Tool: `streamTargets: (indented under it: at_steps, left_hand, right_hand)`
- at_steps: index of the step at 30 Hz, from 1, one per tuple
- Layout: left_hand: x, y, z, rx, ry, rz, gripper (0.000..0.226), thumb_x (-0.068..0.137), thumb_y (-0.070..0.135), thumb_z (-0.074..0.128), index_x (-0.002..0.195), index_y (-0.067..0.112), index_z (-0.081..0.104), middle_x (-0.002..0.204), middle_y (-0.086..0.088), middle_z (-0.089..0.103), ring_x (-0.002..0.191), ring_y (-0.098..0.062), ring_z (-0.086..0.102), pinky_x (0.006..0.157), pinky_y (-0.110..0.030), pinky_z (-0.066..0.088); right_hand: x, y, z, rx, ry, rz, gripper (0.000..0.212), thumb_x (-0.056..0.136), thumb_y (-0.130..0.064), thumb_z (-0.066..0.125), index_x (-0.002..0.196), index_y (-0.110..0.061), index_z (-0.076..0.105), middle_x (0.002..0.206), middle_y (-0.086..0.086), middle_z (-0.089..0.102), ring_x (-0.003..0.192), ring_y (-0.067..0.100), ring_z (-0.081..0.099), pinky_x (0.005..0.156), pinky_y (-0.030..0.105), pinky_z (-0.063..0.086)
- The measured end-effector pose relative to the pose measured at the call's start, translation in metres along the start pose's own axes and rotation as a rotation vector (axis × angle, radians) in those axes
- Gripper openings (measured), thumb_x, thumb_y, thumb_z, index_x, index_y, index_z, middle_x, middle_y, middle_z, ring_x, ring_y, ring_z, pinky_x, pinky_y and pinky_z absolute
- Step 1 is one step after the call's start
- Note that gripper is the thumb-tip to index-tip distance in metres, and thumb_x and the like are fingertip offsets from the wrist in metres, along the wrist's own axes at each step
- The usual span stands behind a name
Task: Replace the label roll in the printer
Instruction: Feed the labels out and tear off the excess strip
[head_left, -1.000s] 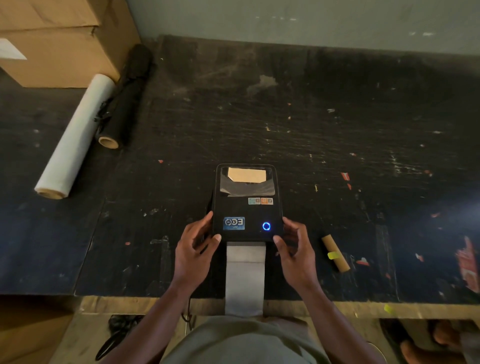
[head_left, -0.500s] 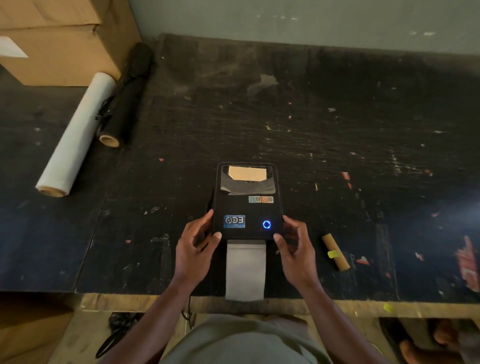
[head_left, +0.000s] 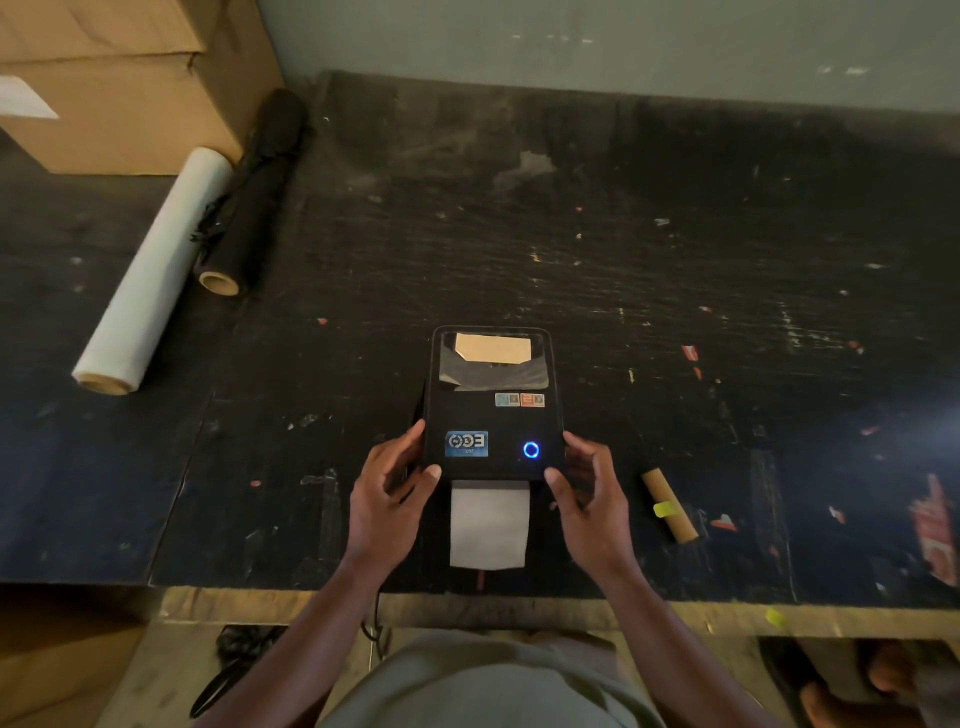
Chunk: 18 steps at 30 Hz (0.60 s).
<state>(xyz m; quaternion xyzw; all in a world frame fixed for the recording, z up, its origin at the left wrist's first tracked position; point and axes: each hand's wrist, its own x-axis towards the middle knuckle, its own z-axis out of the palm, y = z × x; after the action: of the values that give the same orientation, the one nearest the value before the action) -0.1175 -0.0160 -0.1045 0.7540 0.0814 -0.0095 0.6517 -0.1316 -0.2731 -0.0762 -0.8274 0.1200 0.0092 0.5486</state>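
Note:
A black label printer (head_left: 492, 415) sits near the front of the dark worktop, lid closed, with a blue ring light lit. Through its top window a brown roll shows. A white label strip (head_left: 488, 525) comes out of its front slot and lies flat on the table. My left hand (head_left: 387, 499) holds the printer's front left corner, thumb on top. My right hand (head_left: 589, 496) holds the front right corner the same way. An empty brown cardboard core (head_left: 669, 505) with a yellow tag lies to the right of my right hand.
A white film roll (head_left: 156, 270) and a black roll (head_left: 254, 192) lie at the left, next to cardboard boxes (head_left: 119, 88) in the back corner. A wall runs along the back. The table's wooden front edge (head_left: 519, 608) is close to my body. A cable hangs below it.
The white label strip has shortened, drawing back toward the printer's slot from the table edge. Both hands stay on the printer's front corners.

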Motion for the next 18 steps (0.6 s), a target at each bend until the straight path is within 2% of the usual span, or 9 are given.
streamTargets:
  at_steps: [4, 7, 10, 13, 18]
  left_hand:
    - [0.0008, -0.0015, 0.0005, -0.006, 0.004, 0.0, 0.065, 0.098, 0.012, 0.075, 0.137, 0.062, 0.059, 0.144, 0.007, 0.063, 0.135, -0.009, 0.063, 0.1, -0.027, 0.06]
    - [0.0009, -0.0033, -0.0007, 0.007, -0.008, 0.003, 0.063, 0.098, 0.015, 0.074, 0.14, 0.06, 0.058, 0.144, 0.009, 0.061, 0.137, -0.013, 0.062, 0.1, -0.028, 0.06]
    - [0.0011, -0.0043, -0.0002, 0.01, -0.005, 0.001, 0.061, 0.098, 0.017, 0.074, 0.141, 0.058, 0.059, 0.143, 0.012, 0.061, 0.137, -0.013, 0.062, 0.099, -0.028, 0.06]
    - [0.0009, -0.0035, 0.0013, -0.012, 0.007, 0.002, 0.062, 0.098, 0.014, 0.074, 0.139, 0.058, 0.06, 0.142, 0.011, 0.062, 0.135, -0.012, 0.063, 0.098, -0.026, 0.06]
    - [0.0018, -0.0053, 0.0005, 0.017, 0.002, 0.021, 0.062, 0.099, 0.016, 0.074, 0.14, 0.059, 0.058, 0.141, 0.013, 0.062, 0.134, -0.009, 0.063, 0.098, -0.025, 0.06]
  right_hand:
    - [-0.0005, -0.0001, 0.0, 0.014, -0.003, -0.001, 0.049, 0.099, -0.019, 0.068, 0.137, -0.041, 0.046, 0.128, -0.008, 0.062, 0.112, 0.012, 0.068, 0.091, 0.041, 0.063]
    - [-0.0006, -0.0008, -0.0008, 0.037, -0.003, 0.002, 0.049, 0.099, -0.017, 0.069, 0.135, -0.042, 0.047, 0.126, -0.009, 0.063, 0.11, 0.015, 0.07, 0.09, 0.042, 0.064]
    - [-0.0001, -0.0022, -0.0018, 0.052, -0.008, 0.007, 0.051, 0.099, -0.016, 0.069, 0.13, -0.05, 0.046, 0.122, -0.013, 0.063, 0.107, 0.015, 0.07, 0.09, 0.041, 0.064]
    - [0.0002, -0.0018, -0.0018, 0.052, -0.009, 0.008, 0.051, 0.098, -0.016, 0.069, 0.131, -0.048, 0.047, 0.123, -0.01, 0.063, 0.107, 0.016, 0.071, 0.09, 0.042, 0.064]
    - [-0.0001, -0.0031, -0.0013, 0.06, -0.009, 0.001, 0.054, 0.098, -0.016, 0.069, 0.127, -0.056, 0.046, 0.123, -0.018, 0.062, 0.11, 0.006, 0.069, 0.091, 0.038, 0.064]
